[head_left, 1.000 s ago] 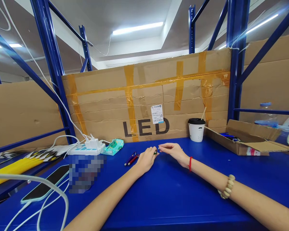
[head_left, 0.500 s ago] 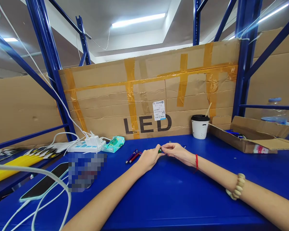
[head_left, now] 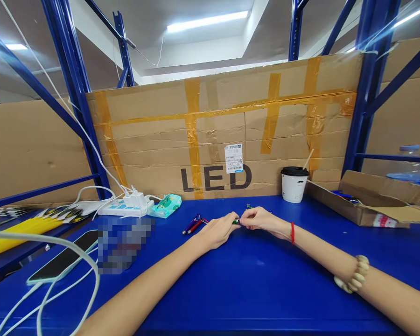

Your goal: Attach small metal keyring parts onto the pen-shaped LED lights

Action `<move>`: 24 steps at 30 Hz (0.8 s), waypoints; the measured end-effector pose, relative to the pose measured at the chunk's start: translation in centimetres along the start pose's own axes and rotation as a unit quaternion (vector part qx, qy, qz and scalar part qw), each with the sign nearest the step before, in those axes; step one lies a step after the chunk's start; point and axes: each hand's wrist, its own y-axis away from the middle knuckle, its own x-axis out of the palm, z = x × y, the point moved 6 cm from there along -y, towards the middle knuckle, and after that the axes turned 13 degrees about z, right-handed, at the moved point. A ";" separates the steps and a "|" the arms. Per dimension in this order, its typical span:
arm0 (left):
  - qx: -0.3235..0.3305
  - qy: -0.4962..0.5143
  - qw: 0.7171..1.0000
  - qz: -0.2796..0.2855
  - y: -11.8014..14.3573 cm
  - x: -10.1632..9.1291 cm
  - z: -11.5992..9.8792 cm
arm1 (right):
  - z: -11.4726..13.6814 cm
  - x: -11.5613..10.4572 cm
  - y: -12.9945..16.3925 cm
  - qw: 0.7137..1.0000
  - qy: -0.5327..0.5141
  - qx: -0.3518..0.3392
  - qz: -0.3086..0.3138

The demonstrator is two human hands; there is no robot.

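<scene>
My left hand (head_left: 217, 232) is closed on a small green pen-like piece (head_left: 235, 222), most of it hidden by the fingers. Facing it, my right hand (head_left: 261, 219) pinches at the piece's right end with thumb and fingertips; what exactly lies between them is too small to make out. On the blue table (head_left: 252, 289), just left of my left hand, lie a purple-blue metallic pen-like piece (head_left: 191, 225) and a red one (head_left: 195, 227). Behind my right hand another small dark piece (head_left: 248, 206) shows in part.
A white paper cup (head_left: 294, 187) with a black lid stands at the back right, beside an open cardboard box (head_left: 359, 207). To the left are a teal packet (head_left: 167, 206), a white power strip (head_left: 126, 208), a phone (head_left: 65, 259) and loose white cables. A cardboard panel (head_left: 154, 154) closes the back.
My right hand has moved slightly right and away from my left hand, so the gap between them is a little wider. The view has shifted slightly.
</scene>
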 end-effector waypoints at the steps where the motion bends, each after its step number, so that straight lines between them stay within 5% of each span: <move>1: -0.003 -0.014 1.000 0.002 0.0 0.0 -0.1 | 0.0 -0.1 0.1 1.000 0.003 0.004 0.002; 12: -0.022 -0.154 0.986 0.053 0.1 0.7 -1.0 | -1.2 -0.5 -0.4 0.995 0.089 -0.011 0.031; 24: -0.034 -0.160 0.986 0.030 0.4 0.7 -1.4 | -0.5 -0.1 -0.2 0.996 0.083 -0.031 0.022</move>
